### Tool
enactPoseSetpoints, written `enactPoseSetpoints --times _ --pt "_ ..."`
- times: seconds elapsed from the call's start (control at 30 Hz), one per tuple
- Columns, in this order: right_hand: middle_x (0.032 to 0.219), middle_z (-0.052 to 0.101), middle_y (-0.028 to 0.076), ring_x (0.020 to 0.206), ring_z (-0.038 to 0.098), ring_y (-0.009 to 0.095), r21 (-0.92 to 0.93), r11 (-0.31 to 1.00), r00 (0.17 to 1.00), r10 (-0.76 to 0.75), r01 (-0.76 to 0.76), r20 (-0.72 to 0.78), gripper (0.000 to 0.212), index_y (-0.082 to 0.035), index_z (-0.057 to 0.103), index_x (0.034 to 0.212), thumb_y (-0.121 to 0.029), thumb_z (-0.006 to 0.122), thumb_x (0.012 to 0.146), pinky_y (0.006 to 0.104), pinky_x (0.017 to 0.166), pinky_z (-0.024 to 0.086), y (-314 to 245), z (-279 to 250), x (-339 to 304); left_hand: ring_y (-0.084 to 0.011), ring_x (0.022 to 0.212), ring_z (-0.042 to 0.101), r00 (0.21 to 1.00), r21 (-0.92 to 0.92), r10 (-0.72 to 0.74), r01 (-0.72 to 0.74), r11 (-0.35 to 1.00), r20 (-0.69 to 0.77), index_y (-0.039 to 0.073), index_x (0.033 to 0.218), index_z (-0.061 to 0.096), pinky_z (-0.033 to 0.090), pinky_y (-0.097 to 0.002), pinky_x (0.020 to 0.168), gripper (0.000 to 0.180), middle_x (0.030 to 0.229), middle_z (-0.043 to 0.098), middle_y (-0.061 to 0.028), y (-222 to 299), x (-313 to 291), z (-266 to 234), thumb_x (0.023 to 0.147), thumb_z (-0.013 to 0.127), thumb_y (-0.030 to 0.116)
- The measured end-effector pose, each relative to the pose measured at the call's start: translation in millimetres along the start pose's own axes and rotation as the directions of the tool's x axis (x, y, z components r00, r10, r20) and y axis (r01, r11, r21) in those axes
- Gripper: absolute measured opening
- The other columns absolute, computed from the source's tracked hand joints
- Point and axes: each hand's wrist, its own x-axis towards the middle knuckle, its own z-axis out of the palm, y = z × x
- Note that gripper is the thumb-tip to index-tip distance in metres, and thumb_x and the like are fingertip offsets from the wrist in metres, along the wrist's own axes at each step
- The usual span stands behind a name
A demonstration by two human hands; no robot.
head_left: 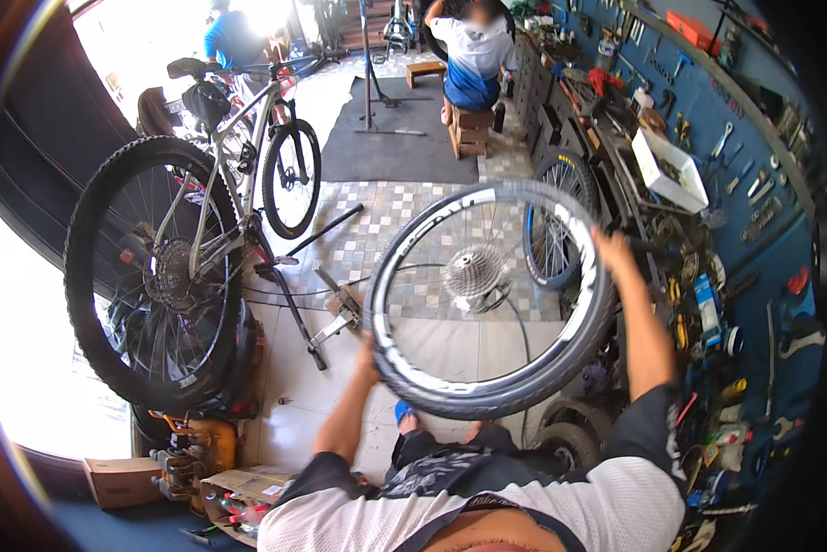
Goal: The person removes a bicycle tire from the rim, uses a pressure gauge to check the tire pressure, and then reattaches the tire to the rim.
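A bicycle wheel [487, 402] with a black tyre and a black-and-white rim is held up in front of my body, tilted, its upper edge smeared by motion. My left hand [366, 362] grips the tyre at its left side. On the opposite side, higher up, my right hand [611, 251] is closed round the tyre, its fingers partly hidden. At the hub sits a silver cassette [473, 272], facing up toward me. The spokes are blurred, and tiles show through them.
Left stands a grey mountain bike [257, 138], with a metal stand [289, 299] on the floor beside it. Another wheel [570, 198] leans against the cluttered workbench [607, 166] at right. Tools hang on the blue wall [754, 120]. A person [476, 55] sits on a wooden stool [471, 132] farther off.
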Motion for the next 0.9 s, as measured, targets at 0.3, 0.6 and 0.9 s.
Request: enactPoseSetpoints --times 0.3,0.6,0.9 --pt "0.152 0.055 0.023 0.135 0.055 0.033 0.889 0.458 0.991 0.126 -0.023 -0.039 0.094 0.007 0.047 0.154 -0.071 0.054 0.102 0.0395 0.116 0.041 48.7 176.5 -75.6 -0.019 0.084 0.061 0.641 0.604 0.755 -0.659 0.449 0.139 -0.008 0.112 0.074 0.051 -0.0392 0.081 0.087 0.094 0.072 -0.0102 340.8 -48.0 166.9 0.1 0.054 0.076" --pt "0.122 0.072 0.027 0.113 0.07 0.036 0.368 0.733 0.818 -0.481 0.572 -0.315 0.08 0.008 0.056 0.139 -0.062 0.065 0.101 0.0443 0.102 0.051 -85.2 -72.7 -58.8 -0.0301 0.111 0.067 0.929 -0.136 0.315 -0.343 0.929 -0.193 0.021 0.146 0.059 0.056 -0.0526 0.096 0.083 0.126 0.07 -0.0072 49.7 66.7 27.8 0.094 0.049 0.085" --pt "0.152 0.055 0.03 0.144 0.052 0.039 0.288 0.95 0.989 0.095 -0.124 0.112 0.097 0.005 0.05 0.152 -0.071 0.067 0.094 0.0449 0.117 0.042 69.3 135.6 -34.1 -0.0366 0.112 0.066 0.919 0.405 0.165 -0.006 0.914 -0.359 -0.005 0.128 0.067 0.052 -0.062 0.096 0.097 0.127 0.069 -0.0206 161.2 21.0 -37.7 0.084 0.069 0.082"
